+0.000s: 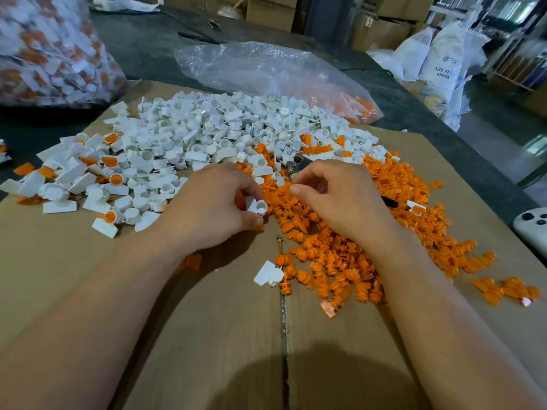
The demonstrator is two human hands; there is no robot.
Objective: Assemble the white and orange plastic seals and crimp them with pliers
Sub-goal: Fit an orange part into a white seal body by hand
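White seal body point(257, 207), cup opening upward: I see it pinched in the left hand point(213, 202), fingers curled round it, above the cardboard sheet point(207, 335). Right hand point(334, 196): fingers curled over the orange inserts point(355, 261), grasping the pliers point(299, 167), whose metal head shows beyond the knuckles. White parts heap point(192, 134): behind the left hand. Clear bag point(266, 69): beyond both heaps.

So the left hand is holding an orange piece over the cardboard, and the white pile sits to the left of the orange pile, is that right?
Not quite. In the head view the left hand holds a white seal piece, not an orange one. The rest stands: it is over the cardboard, and the white pile sits to the left of the orange pile.
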